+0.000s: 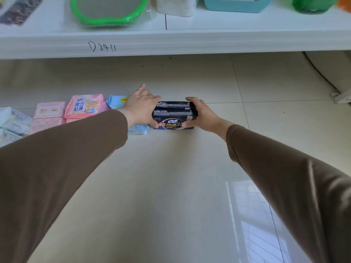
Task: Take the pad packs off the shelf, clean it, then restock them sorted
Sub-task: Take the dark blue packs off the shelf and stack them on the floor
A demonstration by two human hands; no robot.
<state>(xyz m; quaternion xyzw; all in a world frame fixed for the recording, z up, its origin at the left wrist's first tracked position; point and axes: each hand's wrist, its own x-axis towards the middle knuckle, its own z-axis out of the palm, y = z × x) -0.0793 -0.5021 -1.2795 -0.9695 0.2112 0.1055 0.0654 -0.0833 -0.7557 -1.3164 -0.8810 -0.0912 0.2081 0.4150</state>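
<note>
Both hands reach down to the glossy beige tiled floor (190, 168) and clasp a stack of black plastic pad packs with white and red lettering (173, 115) from either side. The left hand (140, 107) presses against the stack's left end, thumb curled round the near lower corner, forefinger pointing away. The right hand (202, 115) wraps the right end, fingers over the top and thumb on the front face. The stack sits on the floor at the right end of a row of packs: touching its left is a pale blue pack (118, 100), then a pink pack printed with a bear (84, 106), flat pale pink packs (49, 111) and white packs (11, 120). Above runs a white shelf edge (209, 42) with handwritten marks, bearing a green-rimmed tray (108, 11) and a teal tub (237, 4)
</note>
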